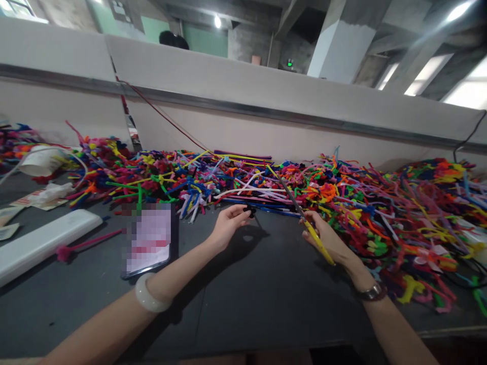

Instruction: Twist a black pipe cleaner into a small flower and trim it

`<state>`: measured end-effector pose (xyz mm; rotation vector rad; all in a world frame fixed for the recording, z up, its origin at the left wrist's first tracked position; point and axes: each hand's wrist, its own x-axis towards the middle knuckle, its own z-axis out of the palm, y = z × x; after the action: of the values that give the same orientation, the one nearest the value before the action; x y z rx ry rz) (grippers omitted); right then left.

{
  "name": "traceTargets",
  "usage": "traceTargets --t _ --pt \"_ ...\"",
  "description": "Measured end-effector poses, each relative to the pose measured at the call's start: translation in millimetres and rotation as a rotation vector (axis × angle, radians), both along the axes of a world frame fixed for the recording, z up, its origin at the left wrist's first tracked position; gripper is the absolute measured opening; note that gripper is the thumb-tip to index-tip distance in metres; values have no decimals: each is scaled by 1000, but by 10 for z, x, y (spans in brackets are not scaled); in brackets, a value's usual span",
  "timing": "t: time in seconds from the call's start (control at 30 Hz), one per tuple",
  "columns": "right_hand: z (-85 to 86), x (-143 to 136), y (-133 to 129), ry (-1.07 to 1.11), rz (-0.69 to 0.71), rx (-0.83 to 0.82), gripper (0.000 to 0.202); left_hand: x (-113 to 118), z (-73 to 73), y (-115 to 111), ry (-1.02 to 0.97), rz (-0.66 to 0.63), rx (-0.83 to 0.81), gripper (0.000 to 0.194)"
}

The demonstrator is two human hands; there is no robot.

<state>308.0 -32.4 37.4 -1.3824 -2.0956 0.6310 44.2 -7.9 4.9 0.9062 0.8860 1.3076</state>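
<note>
Between the thumb and fingers of my left hand (230, 225) is a small black fuzzy piece (249, 211), held just above the dark table (243, 304). My right hand (321, 235) is wrapped round yellow-handled scissors (317, 243), whose long blades point up and to the left over the heap. Directly beyond both hands lies a heap of colourful pipe cleaners (247, 177), with long white and blue stems at its near edge.
A phone (150, 238) with a blurred screen lies left of my left forearm. Further left are a long white case (49, 243), a pink pipe-cleaner flower (64, 252) and a tipped paper cup (41, 161). A pale partition (247, 126) stands behind the heap.
</note>
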Motion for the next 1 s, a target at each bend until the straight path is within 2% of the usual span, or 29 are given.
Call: traceTargets --t 0.07,0.17,0.37,0.6,0.77,1.0 --pt "-11 -12 10 -105 -51 95 38 -4 -13 7 10 3 8 30" --pt "-7 -33 11 -231 -49 147 26 -13 -19 16 21 20 20 28" --pt "-2 -26 -7 -387 29 159 28 -28 -12 20 0 24 27 27" --pt "-34 -40 -24 -352 85 173 28 -26 16 20 -48 12 17 29" --pt "-38 -54 -30 -355 83 150 29 -36 24 44 -125 46 -30 22" --pt "-16 -5 -14 -294 120 -32 32 -53 -4 49 -30 60 11 24"
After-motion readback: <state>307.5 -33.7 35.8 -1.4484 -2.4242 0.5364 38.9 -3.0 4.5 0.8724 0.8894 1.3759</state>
